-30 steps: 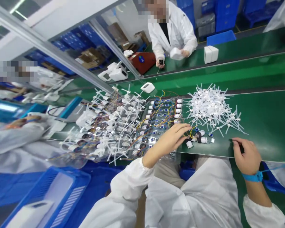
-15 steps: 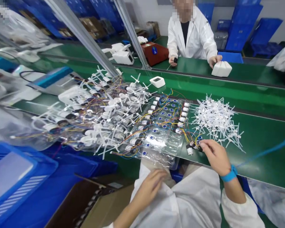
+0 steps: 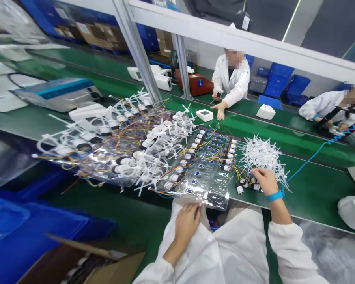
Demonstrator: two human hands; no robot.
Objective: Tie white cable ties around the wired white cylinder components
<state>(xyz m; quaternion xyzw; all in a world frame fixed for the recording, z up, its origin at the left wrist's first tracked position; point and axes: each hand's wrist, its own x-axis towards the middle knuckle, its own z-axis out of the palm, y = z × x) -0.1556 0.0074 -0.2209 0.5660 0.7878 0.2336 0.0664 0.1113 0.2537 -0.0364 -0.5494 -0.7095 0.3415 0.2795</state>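
My left hand (image 3: 187,223) rests on my lap against the near edge of a clear plastic blister tray (image 3: 217,179). Its fingers lie loosely extended and hold nothing visible. Over the bench edge, my right hand (image 3: 265,181), with a blue wrist strap (image 3: 275,196), has thumb and fingertips pinched together. Whatever they grip is too small to make out. Just below its fingers lie small white-and-black motors (image 3: 239,188) with yellow and blue wires. A heap of white cable ties (image 3: 262,152) is right behind this hand. Similar wired motors and small blue boards sit in the tray.
Stacked trays of wired parts with white looped ties (image 3: 130,157) cover the bench to the left. A white housing (image 3: 204,115) lies beyond the tray. Across the line, a co-worker's hand (image 3: 220,110) reaches over it. A coiled blue cord (image 3: 310,157) crosses the right side.
The view has tilted upward. My left hand has moved up to the tray edge; my right fingertips have lifted slightly off the motors. The co-worker's hand has left one white housing and reached toward another.
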